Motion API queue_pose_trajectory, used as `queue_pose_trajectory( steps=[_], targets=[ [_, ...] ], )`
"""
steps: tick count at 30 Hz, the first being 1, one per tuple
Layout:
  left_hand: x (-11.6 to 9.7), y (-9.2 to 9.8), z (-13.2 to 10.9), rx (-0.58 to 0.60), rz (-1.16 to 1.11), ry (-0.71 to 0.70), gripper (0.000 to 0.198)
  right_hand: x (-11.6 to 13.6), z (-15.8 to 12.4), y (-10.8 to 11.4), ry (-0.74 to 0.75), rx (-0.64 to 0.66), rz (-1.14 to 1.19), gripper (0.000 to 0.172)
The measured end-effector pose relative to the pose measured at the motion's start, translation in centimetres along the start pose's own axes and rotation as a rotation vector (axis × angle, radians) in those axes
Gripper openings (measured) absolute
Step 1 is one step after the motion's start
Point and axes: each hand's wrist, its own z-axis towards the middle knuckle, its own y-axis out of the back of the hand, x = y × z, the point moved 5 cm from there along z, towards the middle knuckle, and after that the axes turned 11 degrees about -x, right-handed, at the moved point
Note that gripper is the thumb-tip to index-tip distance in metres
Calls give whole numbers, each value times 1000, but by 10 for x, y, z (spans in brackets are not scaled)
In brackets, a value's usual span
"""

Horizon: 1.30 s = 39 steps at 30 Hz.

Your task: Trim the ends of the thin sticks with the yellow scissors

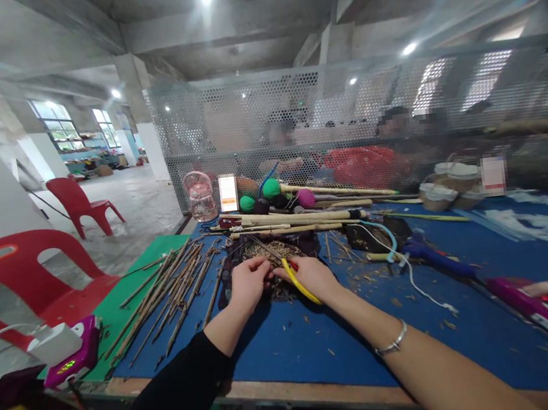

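Observation:
My right hand (315, 279) is closed around yellow-handled shears (302, 287), whose dark blades point up and left. Close beside it, my left hand (249, 280) has thumb and fingers pinched together; whatever is between them is too small to make out. Both hands are over a heap of small brown cut pieces (273, 249) on a dark cloth or tray (233, 256). Left of my left hand, many thin brown twigs (180, 290) lie across the blue and green table covering.
Pale sticks (299, 217) lie behind the heap, near green yarn balls (271, 188) and a pink bottle (201, 196). A blue glue gun (439, 259) with cords lies right. Perforated metal panel (226, 119) stands behind; red chairs (41, 275) are left.

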Motion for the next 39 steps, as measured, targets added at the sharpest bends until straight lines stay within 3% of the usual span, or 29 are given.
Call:
queue_pose_trajectory(
  steps=[6,14,22,29,33,39],
  targets=[
    [-8,2,-3,-42,-16,-8,21,1,-4,2,26,-43,-14,66],
    [-7,-3,-4,38,-20,-87,19,5,-5,1,83,-86,61,66],
    [-3,-3,-1,45,-1,-101,20,6,-6,3,41,4,8,58],
    [0,-4,2,61,-47,-83,19,2,-4,1,-4,69,-10,60],
    [-3,-4,2,27,-132,-26,16,1,-2,3,16,32,-33,60],
    [-5,-3,3,16,-157,-52,19,3,-5,3,56,-23,-4,67]
  ],
)
